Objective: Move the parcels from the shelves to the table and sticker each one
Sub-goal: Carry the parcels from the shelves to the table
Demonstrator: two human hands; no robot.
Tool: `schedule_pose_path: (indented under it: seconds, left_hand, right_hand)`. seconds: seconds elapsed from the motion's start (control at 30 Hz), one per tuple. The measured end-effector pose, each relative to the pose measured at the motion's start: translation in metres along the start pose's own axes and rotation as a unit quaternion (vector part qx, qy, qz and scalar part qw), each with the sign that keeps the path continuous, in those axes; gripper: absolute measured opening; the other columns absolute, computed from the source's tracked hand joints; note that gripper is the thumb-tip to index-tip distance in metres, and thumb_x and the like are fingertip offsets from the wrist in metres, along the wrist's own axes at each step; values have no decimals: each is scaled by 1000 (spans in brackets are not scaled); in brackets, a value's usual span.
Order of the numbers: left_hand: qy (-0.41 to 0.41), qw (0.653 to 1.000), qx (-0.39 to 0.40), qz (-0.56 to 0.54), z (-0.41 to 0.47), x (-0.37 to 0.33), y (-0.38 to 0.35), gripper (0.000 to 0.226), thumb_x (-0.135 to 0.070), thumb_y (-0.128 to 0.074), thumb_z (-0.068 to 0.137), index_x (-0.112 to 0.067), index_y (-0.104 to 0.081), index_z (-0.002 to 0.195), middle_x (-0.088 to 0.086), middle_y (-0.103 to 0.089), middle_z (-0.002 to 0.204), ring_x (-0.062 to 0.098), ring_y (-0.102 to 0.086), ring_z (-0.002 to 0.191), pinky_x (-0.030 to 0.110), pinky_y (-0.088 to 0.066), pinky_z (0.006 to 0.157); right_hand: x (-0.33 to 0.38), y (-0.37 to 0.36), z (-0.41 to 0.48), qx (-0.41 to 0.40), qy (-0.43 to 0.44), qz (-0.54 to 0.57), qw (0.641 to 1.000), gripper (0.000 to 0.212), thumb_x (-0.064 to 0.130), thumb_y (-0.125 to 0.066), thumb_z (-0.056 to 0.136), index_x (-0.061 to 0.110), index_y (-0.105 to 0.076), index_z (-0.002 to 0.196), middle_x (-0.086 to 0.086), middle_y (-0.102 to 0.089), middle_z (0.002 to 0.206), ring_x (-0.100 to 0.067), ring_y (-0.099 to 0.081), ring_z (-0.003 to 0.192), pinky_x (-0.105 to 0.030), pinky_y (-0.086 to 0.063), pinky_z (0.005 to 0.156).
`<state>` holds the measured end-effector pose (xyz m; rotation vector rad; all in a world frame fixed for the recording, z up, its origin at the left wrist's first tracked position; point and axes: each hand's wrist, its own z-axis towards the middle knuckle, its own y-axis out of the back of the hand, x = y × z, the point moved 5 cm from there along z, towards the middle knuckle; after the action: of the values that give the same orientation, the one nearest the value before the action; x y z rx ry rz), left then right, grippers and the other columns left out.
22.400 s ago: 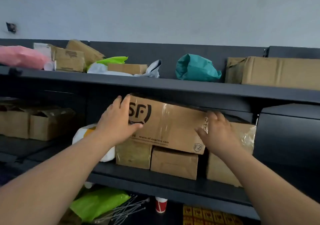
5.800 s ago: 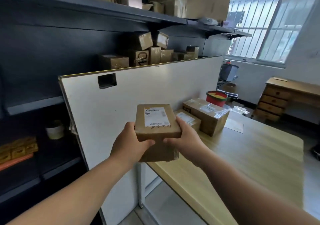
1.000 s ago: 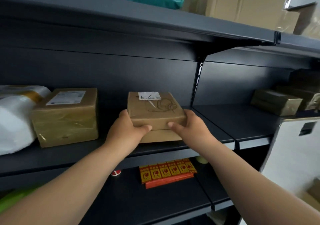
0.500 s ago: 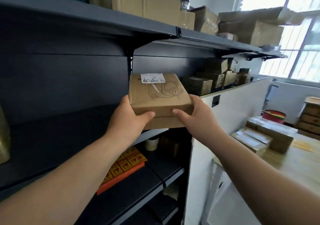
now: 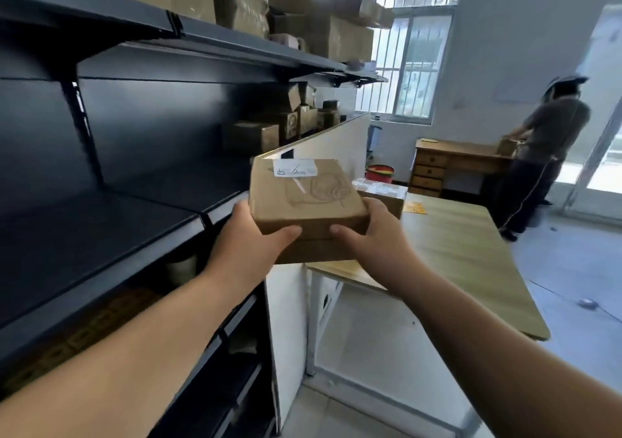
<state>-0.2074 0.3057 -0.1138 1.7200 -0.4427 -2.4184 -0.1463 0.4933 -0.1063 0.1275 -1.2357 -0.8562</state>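
I hold a small brown cardboard parcel (image 5: 308, 198) with a white label on its top, up in the air in front of me. My left hand (image 5: 250, 245) grips its left side, thumb along the front edge. My right hand (image 5: 372, 239) grips its right side the same way. The parcel hangs above the near left corner of the wooden table (image 5: 454, 252). A taped brown parcel (image 5: 383, 192) lies on the table behind it, partly hidden. The dark metal shelves (image 5: 134, 208) run along my left.
A white partition board (image 5: 323, 144) stands between shelves and table. More cardboard boxes (image 5: 286, 121) sit on shelves further back and on top. A red tub (image 5: 379, 172) is at the table's far end. A person (image 5: 545, 155) stands at a wooden desk (image 5: 454, 161) by the window.
I have lifted the parcel off the middle shelf and turned right with it; it is now over the table's corner, away from the shelf.
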Motion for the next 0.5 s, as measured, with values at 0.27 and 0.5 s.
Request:
schedule_pose_path:
  seconds: [0.27, 0.5]
  left_hand:
    - [18, 999, 37, 13, 42, 3, -122, 65, -35, -77, 75, -22, -43, 129, -4, -59, 114, 17, -57, 104, 36, -51, 91]
    - [41, 997, 60, 10, 86, 10, -229, 69, -35, -76, 76, -17, -41, 133, 0, -57, 120, 20, -56, 110, 37, -51, 92]
  right_hand:
    - [-93, 56, 46, -12, -39, -10, 999, 56, 29, -69, 85, 17, -44, 133, 9, -55, 109, -11, -54, 105, -34, -51, 94]
    - [-180, 99, 106, 12, -59, -34, 998, 53, 34, -67, 86, 17, -44, 131, 12, -53, 104, -11, -56, 103, -30, -52, 89]
